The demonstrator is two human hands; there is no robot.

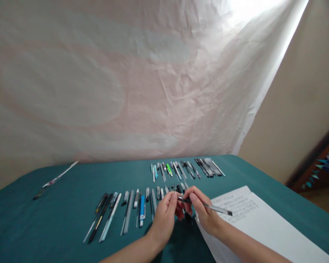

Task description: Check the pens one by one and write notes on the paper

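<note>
My left hand (164,217) and my right hand (204,210) meet over the teal table (57,219), near the front. Both hands pinch a thin clear pen (216,208) with a dark tip; it lies level and points right over a sheet of paper (263,223). My left fingers close on its left end, my right fingers grip it a little further along. A near row of pens (126,212) lies just left of and behind my hands.
A second row of pens (186,168) lies further back on the table, with a green one among them. One long pen (56,179) lies alone at the far left. A crumpled white sheet hangs behind the table. A wooden shelf (323,160) stands at right.
</note>
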